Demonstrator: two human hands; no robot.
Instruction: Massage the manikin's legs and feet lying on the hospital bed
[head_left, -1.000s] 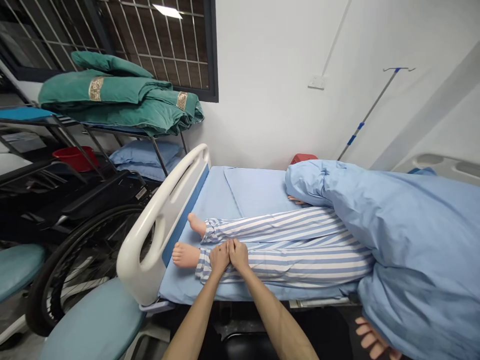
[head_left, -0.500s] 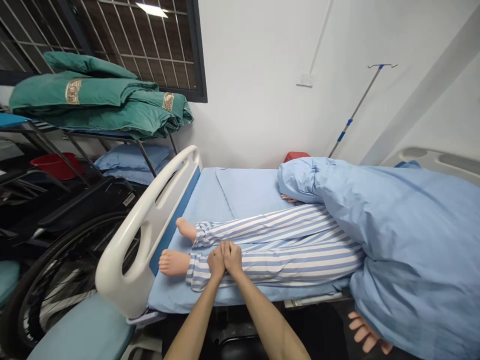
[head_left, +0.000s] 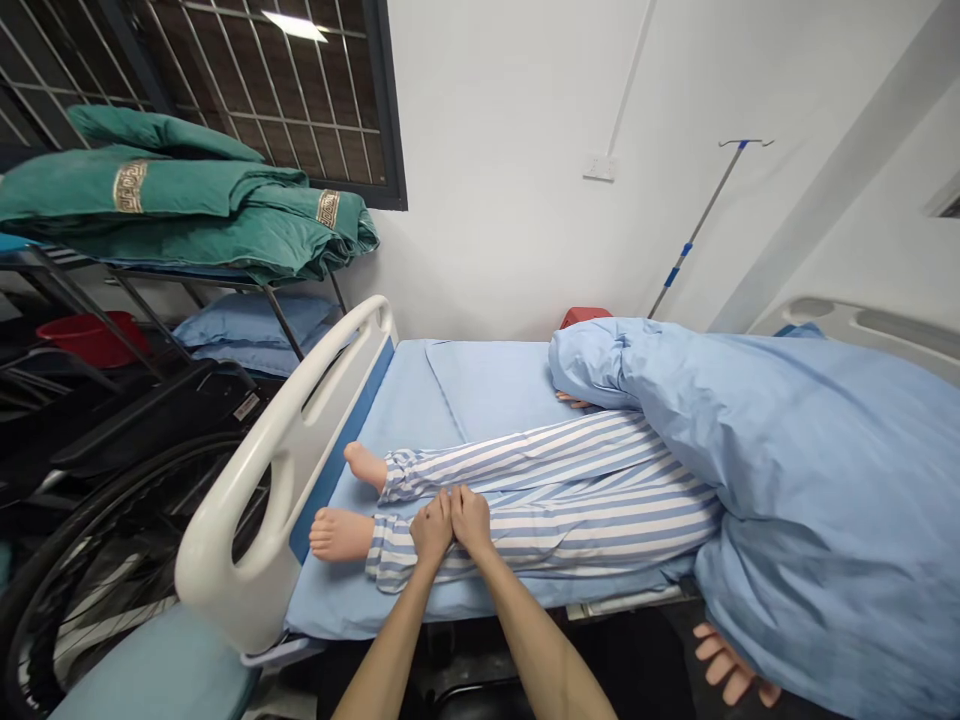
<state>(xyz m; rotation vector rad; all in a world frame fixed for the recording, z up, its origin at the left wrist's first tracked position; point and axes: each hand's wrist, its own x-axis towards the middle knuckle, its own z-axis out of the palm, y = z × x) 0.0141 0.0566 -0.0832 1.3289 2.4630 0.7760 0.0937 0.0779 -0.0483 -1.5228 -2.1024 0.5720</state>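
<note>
Side by side, my left hand (head_left: 431,532) and my right hand (head_left: 471,520) rest on the nearer shin of a care manikin lying on the bed. Both hands are closed with their knuckles up, touching each other. My fingertips are hidden, so I cannot tell whether they grip any cloth. Blue-and-white striped trousers (head_left: 592,530) cover the manikin's legs. Its bare feet, the near one (head_left: 341,535) and the far one (head_left: 365,464), point toward the footboard. A bunched light blue quilt (head_left: 795,450) covers its upper body, with a manikin hand (head_left: 731,665) sticking out below.
The white footboard (head_left: 221,540) stands left of the feet, with a wheelchair (head_left: 127,540) beyond it. Green folded bedding (head_left: 202,225) lies on a rack above blue pillows (head_left: 255,320) and a red basin (head_left: 97,338). An IV pole (head_left: 705,220) rises behind the bed.
The view has shifted slightly, so the room sits a little further left and lower. My hands stay closed at about the same place on the manikin's shin.
</note>
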